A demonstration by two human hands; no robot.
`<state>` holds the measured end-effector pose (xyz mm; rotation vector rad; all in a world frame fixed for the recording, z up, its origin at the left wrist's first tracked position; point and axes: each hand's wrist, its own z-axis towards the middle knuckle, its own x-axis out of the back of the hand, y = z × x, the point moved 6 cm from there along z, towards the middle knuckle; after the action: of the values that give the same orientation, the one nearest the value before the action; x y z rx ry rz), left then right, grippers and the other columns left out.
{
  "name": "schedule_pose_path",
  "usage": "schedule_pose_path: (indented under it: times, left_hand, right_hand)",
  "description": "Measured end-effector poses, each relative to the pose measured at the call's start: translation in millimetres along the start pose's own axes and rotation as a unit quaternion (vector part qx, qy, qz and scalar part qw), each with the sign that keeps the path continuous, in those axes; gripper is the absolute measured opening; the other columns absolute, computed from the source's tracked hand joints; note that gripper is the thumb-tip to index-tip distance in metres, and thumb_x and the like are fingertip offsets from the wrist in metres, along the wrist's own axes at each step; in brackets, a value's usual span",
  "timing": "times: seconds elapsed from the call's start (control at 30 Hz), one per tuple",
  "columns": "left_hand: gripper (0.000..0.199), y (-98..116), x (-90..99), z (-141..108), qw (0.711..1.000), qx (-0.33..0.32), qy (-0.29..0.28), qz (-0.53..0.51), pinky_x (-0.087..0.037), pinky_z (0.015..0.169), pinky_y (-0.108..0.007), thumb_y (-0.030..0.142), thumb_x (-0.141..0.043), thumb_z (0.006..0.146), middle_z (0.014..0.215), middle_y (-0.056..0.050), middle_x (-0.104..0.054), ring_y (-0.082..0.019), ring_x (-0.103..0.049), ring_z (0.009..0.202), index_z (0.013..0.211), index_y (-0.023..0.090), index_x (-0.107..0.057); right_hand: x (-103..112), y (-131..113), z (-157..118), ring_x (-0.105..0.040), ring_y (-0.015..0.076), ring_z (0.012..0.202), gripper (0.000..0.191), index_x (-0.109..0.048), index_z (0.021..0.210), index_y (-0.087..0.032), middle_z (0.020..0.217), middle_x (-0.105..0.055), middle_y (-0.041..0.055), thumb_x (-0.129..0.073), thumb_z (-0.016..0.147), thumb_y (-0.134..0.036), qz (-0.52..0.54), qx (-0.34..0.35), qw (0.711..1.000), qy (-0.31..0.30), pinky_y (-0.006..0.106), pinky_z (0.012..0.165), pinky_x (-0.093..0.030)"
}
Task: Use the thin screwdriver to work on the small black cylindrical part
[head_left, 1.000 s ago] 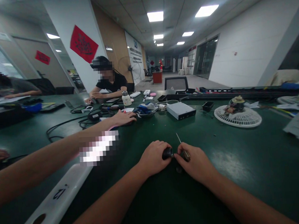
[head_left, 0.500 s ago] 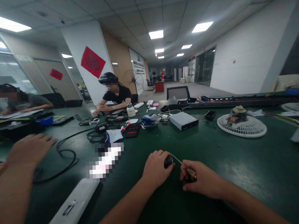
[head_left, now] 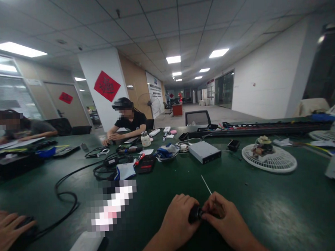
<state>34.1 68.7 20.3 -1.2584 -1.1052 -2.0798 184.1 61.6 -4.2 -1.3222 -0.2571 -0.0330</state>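
My left hand (head_left: 179, 220) is closed around a small black round part (head_left: 195, 214), whose exact kind I cannot make out. Close against it, my right hand (head_left: 224, 220) has its thumb and fingertips at the part's right end. A screwdriver stays in that right hand; its thin metal shaft (head_left: 206, 185) points up and away from the black part, and its handle is hidden by the fingers. Whether the fingertips pinch some tiny piece cannot be seen.
Left of me another person's hand (head_left: 11, 231) rests on a dark object by a black cable (head_left: 58, 187). A white bar (head_left: 84, 249) lies between us. Beyond are a calculator (head_left: 145, 164), a grey metal drive box (head_left: 205, 151), a white fan grille (head_left: 270, 161) and a seated person (head_left: 129, 120).
The screwdriver's tip has left the black part and now points away. My right fingers have come onto the part's end. The view tilted up, and the neighbour's hand moved lower.
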Motion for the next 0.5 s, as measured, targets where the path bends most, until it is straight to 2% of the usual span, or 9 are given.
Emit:
schedule_pose_path:
  times: [0.3, 0.4, 0.5]
  left_hand:
    - [0.019, 8.9, 2.4, -1.6, 0.999, -0.050, 0.014, 0.009, -0.038, 0.080, -0.035, 0.031, -0.070, 0.080, 0.095, -0.002, -0.066, -0.020, -0.055, 0.089, 0.095, 0.021, -0.061]
    - [0.022, 9.6, 2.3, -2.9, 0.998, -0.053, 0.019, 0.009, -0.038, 0.080, -0.034, 0.034, -0.071, 0.079, 0.094, -0.003, -0.066, -0.020, -0.055, 0.088, 0.094, 0.021, -0.062]
    - [0.024, 10.5, 3.9, -4.3, 0.998, -0.054, 0.036, 0.006, -0.037, 0.079, -0.034, 0.034, -0.073, 0.078, 0.094, -0.003, -0.066, -0.020, -0.055, 0.088, 0.095, 0.021, -0.062]
  right_hand:
    - [1.8, -23.4, -5.3, -0.065, 0.0189, 0.076, 0.014, -0.052, 0.076, -0.021, 0.078, -0.069, 0.0006, -0.064, 0.076, -0.013, -0.108, 0.049, 0.992, 0.037, 0.030, 0.072, -0.049]
    - [3.8, -24.4, -4.2, -0.065, 0.0189, 0.075, 0.016, -0.053, 0.074, -0.021, 0.077, -0.069, 0.0005, -0.066, 0.075, -0.013, -0.104, 0.049, 0.992, 0.047, 0.029, 0.072, -0.049]
    - [4.4, -19.5, -2.6, -0.067, 0.0197, 0.077, 0.022, -0.050, 0.072, -0.021, 0.075, -0.069, 0.0004, -0.071, 0.073, -0.013, -0.041, 0.049, 0.997, 0.049, 0.028, 0.071, -0.049]
